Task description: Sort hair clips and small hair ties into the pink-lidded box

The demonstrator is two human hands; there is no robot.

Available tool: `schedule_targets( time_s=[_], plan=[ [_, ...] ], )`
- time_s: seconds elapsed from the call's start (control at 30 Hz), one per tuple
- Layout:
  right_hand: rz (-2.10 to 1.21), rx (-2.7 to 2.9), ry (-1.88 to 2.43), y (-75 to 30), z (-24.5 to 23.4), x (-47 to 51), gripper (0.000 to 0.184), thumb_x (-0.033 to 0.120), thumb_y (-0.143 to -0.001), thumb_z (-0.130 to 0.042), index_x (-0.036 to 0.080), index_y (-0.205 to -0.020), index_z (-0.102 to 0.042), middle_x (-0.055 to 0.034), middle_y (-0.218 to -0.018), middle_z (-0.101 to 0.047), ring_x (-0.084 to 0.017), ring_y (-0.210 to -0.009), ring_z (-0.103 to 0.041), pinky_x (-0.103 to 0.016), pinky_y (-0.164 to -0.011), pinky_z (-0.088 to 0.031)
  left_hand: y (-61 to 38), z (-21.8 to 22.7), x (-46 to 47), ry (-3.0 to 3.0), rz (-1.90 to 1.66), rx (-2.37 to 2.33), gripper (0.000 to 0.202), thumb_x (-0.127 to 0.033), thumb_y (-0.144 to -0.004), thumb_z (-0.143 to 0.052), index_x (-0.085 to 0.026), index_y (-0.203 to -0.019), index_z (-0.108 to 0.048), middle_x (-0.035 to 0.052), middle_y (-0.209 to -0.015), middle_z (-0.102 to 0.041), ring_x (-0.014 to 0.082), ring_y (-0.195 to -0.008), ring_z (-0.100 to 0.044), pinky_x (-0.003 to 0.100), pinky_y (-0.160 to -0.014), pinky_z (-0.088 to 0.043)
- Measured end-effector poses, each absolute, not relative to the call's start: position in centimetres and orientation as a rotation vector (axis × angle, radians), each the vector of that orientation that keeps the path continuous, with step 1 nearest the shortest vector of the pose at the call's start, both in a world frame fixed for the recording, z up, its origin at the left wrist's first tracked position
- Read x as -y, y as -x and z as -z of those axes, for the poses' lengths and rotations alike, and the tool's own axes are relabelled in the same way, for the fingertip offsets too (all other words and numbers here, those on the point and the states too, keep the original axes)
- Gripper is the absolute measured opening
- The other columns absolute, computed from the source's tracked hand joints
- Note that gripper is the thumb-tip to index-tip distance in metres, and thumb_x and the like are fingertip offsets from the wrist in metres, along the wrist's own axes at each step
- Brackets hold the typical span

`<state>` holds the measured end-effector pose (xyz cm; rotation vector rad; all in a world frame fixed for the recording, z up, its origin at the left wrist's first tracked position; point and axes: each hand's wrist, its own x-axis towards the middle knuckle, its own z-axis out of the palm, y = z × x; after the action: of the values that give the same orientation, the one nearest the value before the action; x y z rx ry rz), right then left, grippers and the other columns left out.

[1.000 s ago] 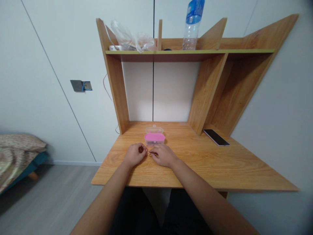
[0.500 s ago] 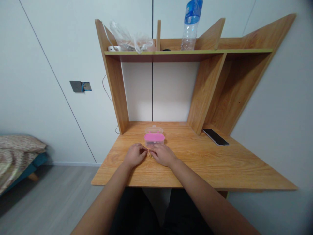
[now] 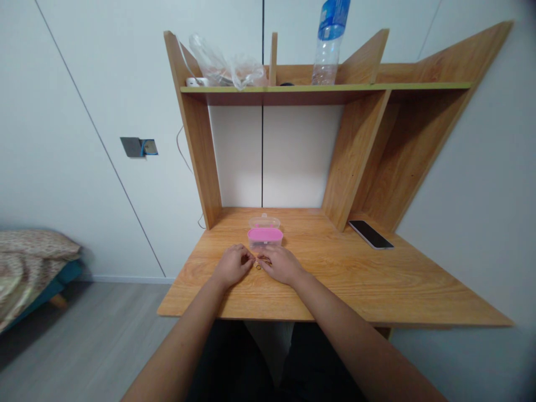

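Both of my hands rest on the wooden desk [image 3: 343, 279], close together in front of a small pink box [image 3: 264, 237] whose clear lid stands open behind it. My left hand [image 3: 231, 266] is curled, its fingertips pinched near a tiny thin ring [image 3: 258, 267] that lies on the desk between the hands. My right hand [image 3: 281, 264] is also curled, with fingertips pinched at the same small thing. It is too small for me to tell exactly what each hand grips.
A black phone [image 3: 371, 234] lies at the desk's right rear. On the upper shelf [image 3: 326, 87] stand a clear water bottle [image 3: 329, 44] and a crumpled plastic bag [image 3: 228, 70]. A bed [image 3: 29, 268] is at far left on the floor.
The hands have stayed in place; only the fingertips shifted slightly around the tiny ring.
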<state>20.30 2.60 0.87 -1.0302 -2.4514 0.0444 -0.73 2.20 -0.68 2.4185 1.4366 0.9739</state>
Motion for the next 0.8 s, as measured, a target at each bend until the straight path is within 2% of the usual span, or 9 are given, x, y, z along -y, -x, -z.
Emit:
schedule_targets(
  time_s=[0.13, 0.3, 0.47, 0.67, 0.8],
  plan=[
    [-0.053, 2.473, 1.02, -20.29, -0.88, -2.66, 0.021, 0.029, -0.096, -0.057, 0.021, -0.102, -0.076, -0.0086, -0.099, -0.074, -0.023, -0.098, -0.064, -0.034, -0.087, -0.046, 0.64, 0.68, -2.14, -2.396, -0.992, -1.453, 0.013, -0.025, -0.09, -0.06, -0.018, -0.082, -0.069, 0.0077, -0.086, -0.069, 0.0222, -0.086, -0.063, 0.033, -0.081, -0.045],
    [-0.085, 2.458, 1.008, -20.28, -0.92, -2.7, 0.017, 0.029, -0.094, -0.061, 0.021, -0.1, -0.076, -0.0068, -0.099, -0.074, -0.021, -0.095, -0.065, -0.032, -0.086, -0.046, 0.7, 1.11, -2.44, -2.327, -1.032, -1.491, 0.015, -0.024, -0.094, -0.052, -0.017, -0.089, -0.064, 0.0088, -0.087, -0.071, 0.0213, -0.08, -0.063, 0.032, -0.074, -0.046],
    [-0.126, 2.436, 0.99, -20.23, -0.81, -2.78, 0.012, 0.027, -0.092, -0.065, 0.019, -0.094, -0.074, -0.0062, -0.093, -0.074, -0.02, -0.091, -0.066, -0.031, -0.083, -0.047, 0.76, 1.22, -2.58, -2.29, -1.04, -1.475, 0.012, -0.024, -0.091, -0.057, -0.018, -0.087, -0.067, 0.0062, -0.084, -0.072, 0.0188, -0.076, -0.064, 0.029, -0.071, -0.047],
    [-0.156, 2.448, 0.913, -20.22, -0.82, -2.79, 0.017, 0.024, -0.093, -0.063, 0.021, -0.107, -0.073, -0.007, -0.106, -0.074, -0.022, -0.101, -0.066, -0.034, -0.092, -0.047, 0.73, 0.92, -2.29, -2.27, -1.07, -1.459, 0.011, -0.022, -0.088, -0.059, -0.018, -0.091, -0.07, 0.0054, -0.084, -0.072, 0.018, -0.075, -0.064, 0.028, -0.07, -0.047],
    [-0.17, 2.462, 0.868, -20.15, -0.85, -2.79, 0.014, 0.023, -0.094, -0.062, 0.022, -0.101, -0.074, -0.0062, -0.105, -0.074, -0.022, -0.103, -0.065, -0.036, -0.094, -0.046, 0.68, 0.84, -2.19, -2.254, -1.088, -1.444, 0.011, -0.023, -0.088, -0.059, -0.018, -0.094, -0.069, 0.0059, -0.088, -0.073, 0.018, -0.077, -0.065, 0.028, -0.07, -0.048]
  ],
)
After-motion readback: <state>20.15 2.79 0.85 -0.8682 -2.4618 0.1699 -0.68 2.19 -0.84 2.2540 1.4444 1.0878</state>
